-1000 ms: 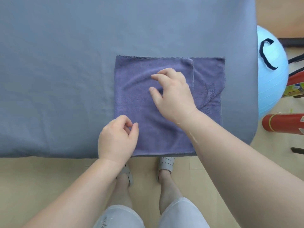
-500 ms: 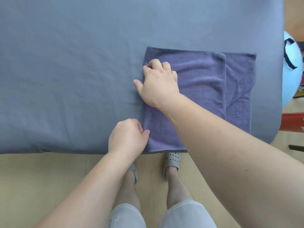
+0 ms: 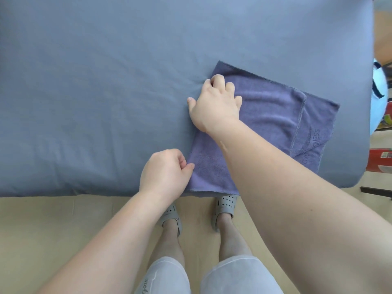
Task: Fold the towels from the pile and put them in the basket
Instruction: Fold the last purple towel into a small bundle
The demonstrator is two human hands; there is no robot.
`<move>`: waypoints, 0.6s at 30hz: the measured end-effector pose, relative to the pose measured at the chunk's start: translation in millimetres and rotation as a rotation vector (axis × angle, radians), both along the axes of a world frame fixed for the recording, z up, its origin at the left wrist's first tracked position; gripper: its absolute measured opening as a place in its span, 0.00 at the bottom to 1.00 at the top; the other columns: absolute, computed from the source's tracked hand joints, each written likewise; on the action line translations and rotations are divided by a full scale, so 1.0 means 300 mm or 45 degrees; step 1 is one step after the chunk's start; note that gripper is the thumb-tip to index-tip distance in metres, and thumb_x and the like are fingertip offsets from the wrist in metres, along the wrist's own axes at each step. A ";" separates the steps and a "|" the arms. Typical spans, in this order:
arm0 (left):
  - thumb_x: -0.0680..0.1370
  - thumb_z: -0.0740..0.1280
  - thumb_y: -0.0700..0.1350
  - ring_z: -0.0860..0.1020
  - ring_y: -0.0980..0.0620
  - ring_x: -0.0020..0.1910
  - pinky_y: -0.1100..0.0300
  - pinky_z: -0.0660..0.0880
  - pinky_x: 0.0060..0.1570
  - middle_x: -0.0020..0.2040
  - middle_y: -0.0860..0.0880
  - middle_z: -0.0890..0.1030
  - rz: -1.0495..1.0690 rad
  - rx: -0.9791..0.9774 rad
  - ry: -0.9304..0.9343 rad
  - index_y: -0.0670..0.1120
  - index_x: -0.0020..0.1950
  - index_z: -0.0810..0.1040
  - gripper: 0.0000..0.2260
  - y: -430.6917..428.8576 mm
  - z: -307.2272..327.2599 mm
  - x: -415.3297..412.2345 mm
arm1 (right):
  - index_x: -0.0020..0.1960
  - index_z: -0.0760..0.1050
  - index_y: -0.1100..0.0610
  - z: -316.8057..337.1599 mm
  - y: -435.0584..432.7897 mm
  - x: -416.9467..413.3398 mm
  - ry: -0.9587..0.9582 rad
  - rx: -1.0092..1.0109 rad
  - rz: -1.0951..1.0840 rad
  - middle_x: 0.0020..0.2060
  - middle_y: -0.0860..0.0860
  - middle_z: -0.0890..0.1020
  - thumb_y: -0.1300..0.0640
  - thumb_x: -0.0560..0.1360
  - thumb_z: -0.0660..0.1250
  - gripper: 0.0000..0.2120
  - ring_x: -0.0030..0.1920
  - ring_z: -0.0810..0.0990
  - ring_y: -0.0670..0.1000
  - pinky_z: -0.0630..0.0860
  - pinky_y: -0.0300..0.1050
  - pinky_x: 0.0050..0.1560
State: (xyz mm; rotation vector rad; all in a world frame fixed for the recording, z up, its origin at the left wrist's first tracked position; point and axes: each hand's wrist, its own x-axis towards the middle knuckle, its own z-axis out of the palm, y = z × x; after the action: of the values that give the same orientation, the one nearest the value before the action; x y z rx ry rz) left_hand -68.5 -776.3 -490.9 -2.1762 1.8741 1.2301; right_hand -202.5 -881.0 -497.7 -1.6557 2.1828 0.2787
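Observation:
A purple towel point(image 3: 273, 115) lies folded on the blue-grey sheet, near the bed's front right corner, with one layer overlapping another at its right side. My right hand point(image 3: 216, 102) sits on the towel's far left corner, fingers curled over the left edge as if gripping it. My left hand point(image 3: 165, 172) is at the near left edge, fingers curled, thumb and fingertips pinching the towel's edge. No basket or pile of towels is in view.
The bed point(image 3: 95, 92) with its blue-grey sheet fills the upper view; its front edge runs just above my feet. A light blue ball point(image 3: 379, 98) and red objects point(image 3: 379, 160) stand off the bed's right side, on the floor.
My right hand slid left across the towel from its middle to the far left corner. My left hand stayed at the near left edge. The view shifted, so the towel sits further right.

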 end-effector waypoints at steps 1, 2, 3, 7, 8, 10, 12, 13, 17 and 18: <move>0.74 0.71 0.51 0.78 0.50 0.38 0.56 0.76 0.37 0.33 0.53 0.78 -0.012 -0.010 0.008 0.49 0.35 0.74 0.12 0.001 0.000 0.001 | 0.76 0.62 0.54 0.002 0.004 0.002 0.006 0.021 -0.025 0.76 0.52 0.59 0.38 0.80 0.57 0.31 0.72 0.60 0.58 0.64 0.57 0.64; 0.75 0.71 0.51 0.78 0.50 0.38 0.56 0.76 0.37 0.33 0.53 0.78 -0.020 -0.017 0.015 0.49 0.35 0.74 0.12 0.000 0.001 0.002 | 0.79 0.58 0.51 0.004 0.006 0.006 0.003 0.058 -0.051 0.78 0.54 0.55 0.36 0.80 0.56 0.32 0.75 0.57 0.59 0.62 0.59 0.68; 0.75 0.71 0.51 0.78 0.50 0.38 0.56 0.76 0.37 0.33 0.53 0.78 -0.025 -0.018 0.023 0.49 0.35 0.74 0.12 0.000 0.002 0.002 | 0.80 0.56 0.49 0.005 0.008 0.011 -0.002 0.095 -0.073 0.79 0.56 0.53 0.36 0.80 0.55 0.33 0.76 0.54 0.61 0.60 0.60 0.70; 0.75 0.70 0.52 0.78 0.48 0.40 0.55 0.76 0.38 0.35 0.53 0.79 -0.059 -0.027 0.031 0.49 0.36 0.74 0.12 -0.001 -0.004 0.007 | 0.77 0.60 0.58 0.002 0.002 0.027 -0.035 0.076 -0.185 0.79 0.55 0.55 0.37 0.80 0.57 0.34 0.76 0.56 0.58 0.60 0.60 0.72; 0.75 0.70 0.52 0.78 0.48 0.40 0.55 0.76 0.39 0.35 0.53 0.79 -0.064 -0.028 0.034 0.49 0.36 0.75 0.12 -0.003 -0.006 0.009 | 0.77 0.61 0.59 0.002 -0.002 0.028 -0.048 0.070 -0.209 0.78 0.53 0.56 0.37 0.80 0.57 0.34 0.76 0.56 0.57 0.60 0.59 0.72; 0.75 0.70 0.52 0.78 0.48 0.40 0.56 0.76 0.38 0.35 0.53 0.79 -0.065 -0.039 0.029 0.49 0.36 0.75 0.11 -0.010 -0.008 0.019 | 0.76 0.61 0.60 0.006 -0.014 0.030 -0.116 0.051 -0.230 0.78 0.52 0.56 0.38 0.80 0.57 0.33 0.77 0.56 0.55 0.59 0.60 0.73; 0.74 0.70 0.51 0.78 0.48 0.40 0.57 0.73 0.36 0.35 0.53 0.78 -0.042 -0.074 -0.007 0.49 0.35 0.74 0.11 -0.023 -0.005 0.047 | 0.77 0.62 0.59 0.014 -0.029 0.052 -0.215 -0.016 -0.184 0.79 0.51 0.56 0.38 0.81 0.57 0.33 0.77 0.57 0.54 0.59 0.60 0.74; 0.74 0.70 0.51 0.77 0.48 0.39 0.57 0.72 0.35 0.34 0.53 0.78 -0.016 -0.096 -0.033 0.49 0.34 0.74 0.11 -0.030 -0.002 0.071 | 0.77 0.61 0.58 0.020 -0.037 0.073 -0.262 -0.060 -0.125 0.79 0.50 0.56 0.38 0.80 0.57 0.33 0.77 0.58 0.54 0.59 0.59 0.74; 0.73 0.70 0.49 0.77 0.47 0.37 0.57 0.71 0.34 0.32 0.52 0.78 0.159 -0.157 -0.156 0.48 0.33 0.75 0.11 -0.065 0.005 0.223 | 0.81 0.55 0.55 0.054 -0.072 0.196 -0.613 -0.159 0.147 0.81 0.47 0.52 0.39 0.81 0.60 0.35 0.80 0.54 0.51 0.60 0.53 0.76; 0.72 0.71 0.48 0.76 0.47 0.37 0.57 0.71 0.34 0.32 0.52 0.78 0.186 -0.170 -0.197 0.47 0.33 0.75 0.10 -0.073 0.005 0.266 | 0.82 0.53 0.55 0.063 -0.078 0.224 -0.706 -0.139 0.199 0.82 0.47 0.50 0.40 0.81 0.60 0.36 0.80 0.51 0.50 0.58 0.52 0.77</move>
State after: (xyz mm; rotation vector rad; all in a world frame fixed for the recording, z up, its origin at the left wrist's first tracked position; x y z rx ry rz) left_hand 11.2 -798.4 -489.6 -2.4370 1.8143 0.9468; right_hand -135.3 -904.2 -479.0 -1.7095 1.6821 -0.2408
